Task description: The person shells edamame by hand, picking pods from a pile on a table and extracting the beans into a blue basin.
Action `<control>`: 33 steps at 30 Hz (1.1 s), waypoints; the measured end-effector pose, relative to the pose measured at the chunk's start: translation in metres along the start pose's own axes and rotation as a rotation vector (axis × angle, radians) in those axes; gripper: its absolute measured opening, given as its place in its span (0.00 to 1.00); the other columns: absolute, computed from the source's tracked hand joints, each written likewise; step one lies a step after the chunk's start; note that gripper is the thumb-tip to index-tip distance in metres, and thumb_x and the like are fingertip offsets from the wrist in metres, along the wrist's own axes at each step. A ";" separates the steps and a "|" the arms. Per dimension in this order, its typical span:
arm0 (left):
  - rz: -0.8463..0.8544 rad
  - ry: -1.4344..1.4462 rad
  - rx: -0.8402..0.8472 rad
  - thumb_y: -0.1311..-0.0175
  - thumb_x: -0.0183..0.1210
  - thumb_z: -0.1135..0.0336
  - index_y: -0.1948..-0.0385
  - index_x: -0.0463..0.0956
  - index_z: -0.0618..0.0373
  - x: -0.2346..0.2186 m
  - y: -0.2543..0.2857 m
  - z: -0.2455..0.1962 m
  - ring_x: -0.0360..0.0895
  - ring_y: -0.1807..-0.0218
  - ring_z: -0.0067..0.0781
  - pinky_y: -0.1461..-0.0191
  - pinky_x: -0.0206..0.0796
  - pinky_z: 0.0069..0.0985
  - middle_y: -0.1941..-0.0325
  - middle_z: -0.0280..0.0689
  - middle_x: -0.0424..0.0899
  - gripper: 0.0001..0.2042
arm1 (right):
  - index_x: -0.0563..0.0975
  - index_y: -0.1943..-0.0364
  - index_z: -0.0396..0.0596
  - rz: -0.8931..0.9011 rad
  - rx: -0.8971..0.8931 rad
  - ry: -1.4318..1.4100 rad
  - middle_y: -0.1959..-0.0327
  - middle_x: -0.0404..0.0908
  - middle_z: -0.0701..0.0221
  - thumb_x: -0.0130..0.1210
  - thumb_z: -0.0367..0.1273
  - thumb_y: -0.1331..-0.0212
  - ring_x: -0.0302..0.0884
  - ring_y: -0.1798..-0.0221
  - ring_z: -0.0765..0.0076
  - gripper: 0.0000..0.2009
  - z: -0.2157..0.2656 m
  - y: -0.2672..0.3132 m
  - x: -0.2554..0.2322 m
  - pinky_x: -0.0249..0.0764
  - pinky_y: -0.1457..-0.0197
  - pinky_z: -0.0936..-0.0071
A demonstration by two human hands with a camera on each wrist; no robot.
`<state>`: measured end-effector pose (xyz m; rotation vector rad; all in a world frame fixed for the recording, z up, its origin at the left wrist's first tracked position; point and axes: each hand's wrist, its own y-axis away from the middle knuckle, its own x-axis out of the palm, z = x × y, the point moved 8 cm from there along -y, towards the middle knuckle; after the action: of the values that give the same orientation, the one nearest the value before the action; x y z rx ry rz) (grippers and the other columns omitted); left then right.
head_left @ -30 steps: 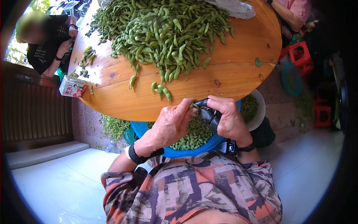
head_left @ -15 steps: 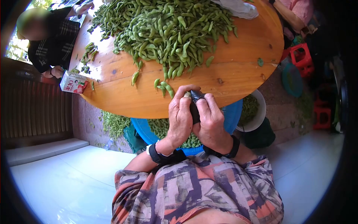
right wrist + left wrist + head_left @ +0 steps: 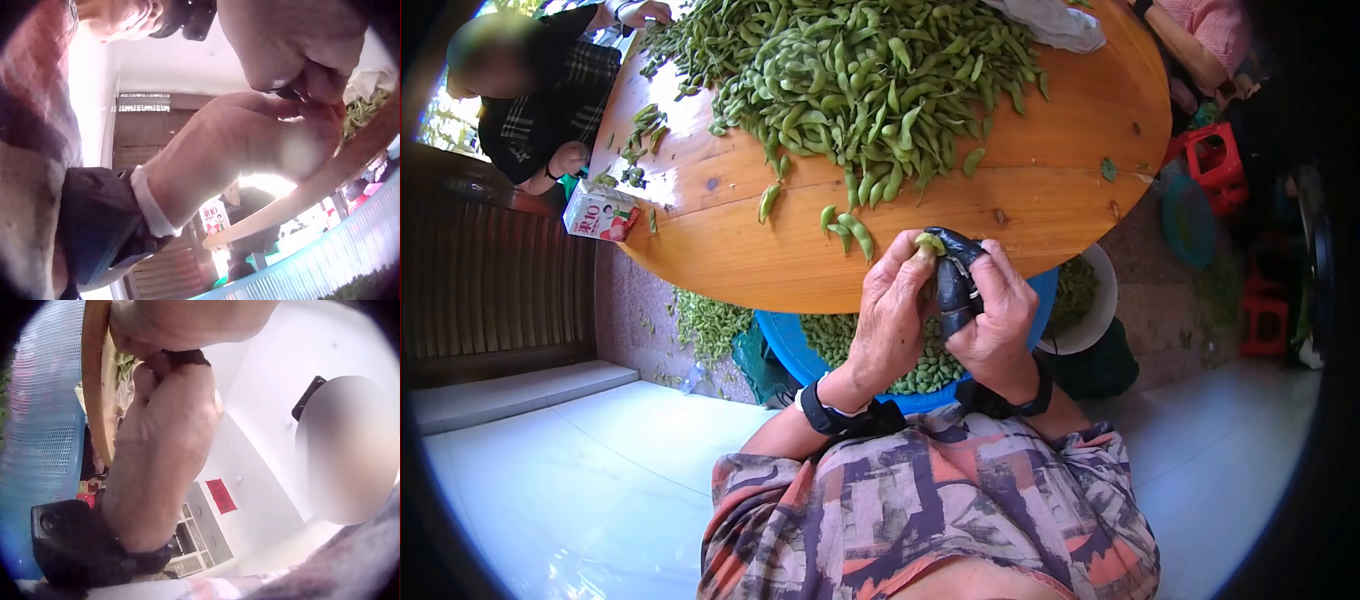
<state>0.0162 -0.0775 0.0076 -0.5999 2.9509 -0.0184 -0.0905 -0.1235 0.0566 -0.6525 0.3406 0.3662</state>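
In the head view my left hand [image 3: 890, 318] pinches a green pod [image 3: 929, 243] between thumb and finger, over the near edge of the wooden table [image 3: 770, 255]. Black coverings [image 3: 956, 290] wrap fingers of my right hand [image 3: 1000, 325], which are curled at the pod's right side; whether they grip it is unclear. Below both hands is a blue basin [image 3: 795, 350] with shelled green beans [image 3: 920, 377]. A large heap of pods [image 3: 850, 90] lies on the table, and a few loose pods [image 3: 855, 236] sit just beyond my left hand. Both wrist views show the hands close together.
A drink carton [image 3: 600, 213] stands at the table's left edge, near a person in black [image 3: 550, 110]. Another person's arm [image 3: 1185, 45] is at upper right. A white bowl [image 3: 1105, 300] sits right of the basin, with red stools [image 3: 1215, 165] farther off. A whitish cloth [image 3: 1055, 22] lies by the heap.
The hands came together and have since parted slightly, exposing the black-covered fingers again. The pod end at the left fingertips shows more clearly. The person in black has moved an arm up toward the heap.
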 end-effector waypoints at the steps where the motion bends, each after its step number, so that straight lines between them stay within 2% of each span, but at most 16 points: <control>1: -0.003 0.391 -0.180 0.29 0.47 0.66 0.57 0.73 0.63 0.004 -0.001 0.013 0.68 0.71 0.15 0.71 0.61 0.14 0.66 0.33 0.76 0.10 | 0.78 0.58 0.40 0.021 0.050 -0.018 0.68 0.75 0.59 0.53 0.22 0.50 0.78 0.67 0.51 0.13 -0.004 -0.003 -0.001 0.74 0.63 0.65; 2: -0.001 0.392 -0.182 0.29 0.47 0.66 0.57 0.73 0.63 0.001 -0.002 0.011 0.68 0.71 0.15 0.71 0.61 0.14 0.66 0.33 0.76 0.10 | 0.78 0.58 0.40 0.020 0.052 -0.016 0.68 0.75 0.59 0.53 0.22 0.50 0.78 0.67 0.51 0.13 -0.006 -0.003 -0.005 0.74 0.63 0.65; 5: 0.112 0.516 -0.291 0.27 0.46 0.64 0.60 0.73 0.62 0.005 0.001 0.007 0.58 0.80 0.11 0.76 0.47 0.13 0.75 0.27 0.73 0.11 | 0.78 0.61 0.39 0.309 0.679 -0.582 0.72 0.78 0.64 0.54 0.23 0.47 0.75 0.69 0.71 0.09 -0.049 0.017 0.010 0.70 0.65 0.72; 8: 0.106 0.456 -0.282 0.27 0.45 0.65 0.60 0.73 0.63 0.003 0.001 0.004 0.58 0.79 0.11 0.76 0.46 0.14 0.75 0.28 0.74 0.11 | 0.78 0.61 0.39 0.247 0.476 -0.450 0.73 0.77 0.64 0.55 0.24 0.47 0.74 0.70 0.70 0.09 -0.033 0.005 0.002 0.70 0.64 0.72; 9: 0.105 0.455 -0.281 0.27 0.45 0.65 0.60 0.73 0.63 0.001 0.002 0.007 0.58 0.79 0.11 0.76 0.46 0.14 0.75 0.28 0.74 0.11 | 0.77 0.63 0.39 0.144 0.191 -0.226 0.75 0.74 0.65 0.57 0.24 0.48 0.73 0.70 0.70 0.08 -0.015 -0.004 -0.005 0.70 0.64 0.73; 12: 0.199 0.537 -0.234 0.28 0.49 0.67 0.54 0.73 0.62 0.006 0.004 0.006 0.62 0.79 0.13 0.76 0.49 0.13 0.75 0.30 0.77 0.10 | 0.77 0.64 0.39 0.220 0.447 -0.350 0.77 0.73 0.69 0.54 0.30 0.40 0.72 0.73 0.74 0.07 -0.038 0.010 -0.002 0.68 0.68 0.75; 14: 0.192 0.575 -0.334 0.31 0.52 0.70 0.50 0.74 0.62 0.013 0.018 0.002 0.68 0.75 0.15 0.72 0.59 0.13 0.72 0.30 0.79 0.11 | 0.77 0.66 0.42 0.192 0.468 -0.600 0.80 0.71 0.80 0.44 0.54 0.33 0.67 0.80 0.86 0.27 -0.043 0.015 -0.020 0.61 0.79 0.84; 16: 0.366 0.494 -0.296 0.34 0.56 0.72 0.48 0.75 0.60 0.004 0.025 -0.001 0.78 0.68 0.24 0.63 0.71 0.19 0.68 0.35 0.82 0.13 | 0.79 0.56 0.37 0.178 0.433 -0.572 0.82 0.71 0.80 0.44 0.52 0.34 0.67 0.82 0.87 0.28 -0.050 0.012 -0.056 0.60 0.80 0.86; 17: 0.524 0.189 -0.084 0.35 0.58 0.72 0.50 0.76 0.60 0.004 0.027 -0.013 0.80 0.64 0.28 0.60 0.73 0.22 0.64 0.37 0.84 0.13 | 0.79 0.53 0.36 0.163 0.587 -0.456 0.82 0.72 0.80 0.43 0.51 0.33 0.66 0.82 0.87 0.28 -0.063 0.020 -0.078 0.58 0.81 0.86; 18: 0.674 -0.122 0.128 0.36 0.59 0.72 0.52 0.78 0.59 0.006 0.033 -0.022 0.83 0.60 0.32 0.57 0.75 0.26 0.61 0.40 0.85 0.12 | 0.80 0.56 0.37 0.143 0.494 -0.336 0.82 0.71 0.79 0.41 0.49 0.33 0.65 0.83 0.87 0.26 -0.064 0.017 -0.102 0.57 0.82 0.85; 20: 0.520 -0.269 0.212 0.42 0.60 0.78 0.59 0.81 0.59 -0.019 0.023 -0.038 0.83 0.53 0.41 0.51 0.76 0.33 0.57 0.42 0.85 0.10 | 0.80 0.56 0.37 0.243 0.478 0.042 0.81 0.73 0.79 0.49 0.27 0.47 0.67 0.79 0.83 0.15 -0.081 0.022 -0.146 0.59 0.74 0.84; 22: 0.214 -0.639 0.423 0.45 0.59 0.80 0.59 0.81 0.58 -0.050 0.007 -0.054 0.81 0.54 0.42 0.52 0.75 0.34 0.59 0.42 0.83 0.12 | 0.79 0.54 0.37 0.202 0.314 0.165 0.78 0.76 0.77 0.50 0.22 0.55 0.68 0.75 0.79 0.20 -0.085 0.026 -0.170 0.62 0.71 0.78; 24: 0.135 -0.922 0.462 0.48 0.59 0.81 0.61 0.81 0.57 -0.061 -0.013 -0.055 0.78 0.54 0.44 0.52 0.73 0.36 0.59 0.43 0.79 0.13 | 0.78 0.53 0.38 0.307 0.628 0.574 0.77 0.75 0.69 0.50 0.22 0.54 0.68 0.74 0.76 0.19 -0.106 0.036 -0.192 0.64 0.70 0.74; 29: 0.101 -1.074 0.513 0.47 0.60 0.78 0.61 0.80 0.56 -0.055 -0.035 -0.046 0.73 0.53 0.49 0.53 0.69 0.37 0.56 0.43 0.74 0.11 | 0.78 0.54 0.38 0.159 0.418 0.341 0.77 0.70 0.63 0.46 0.17 0.55 0.66 0.72 0.77 0.20 -0.080 0.018 -0.148 0.66 0.67 0.74; 32: 0.029 -0.955 0.607 0.44 0.60 0.76 0.60 0.80 0.57 -0.047 -0.037 -0.059 0.74 0.58 0.43 0.58 0.70 0.33 0.57 0.42 0.75 0.10 | 0.80 0.56 0.41 0.180 0.238 0.070 0.77 0.73 0.64 0.48 0.22 0.57 0.71 0.74 0.67 0.20 -0.051 0.000 -0.091 0.67 0.66 0.75; 33: 0.003 -0.765 0.497 0.43 0.60 0.76 0.60 0.79 0.57 -0.051 -0.041 -0.057 0.74 0.63 0.39 0.62 0.69 0.29 0.61 0.41 0.75 0.10 | 0.80 0.54 0.41 0.209 0.215 0.028 0.76 0.76 0.64 0.51 0.26 0.55 0.75 0.72 0.69 0.19 -0.057 0.002 -0.074 0.69 0.65 0.75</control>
<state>0.0708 -0.0961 0.0723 -0.4014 2.0923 -0.4083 -0.1676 -0.1749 0.0435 -0.4120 0.4699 0.5122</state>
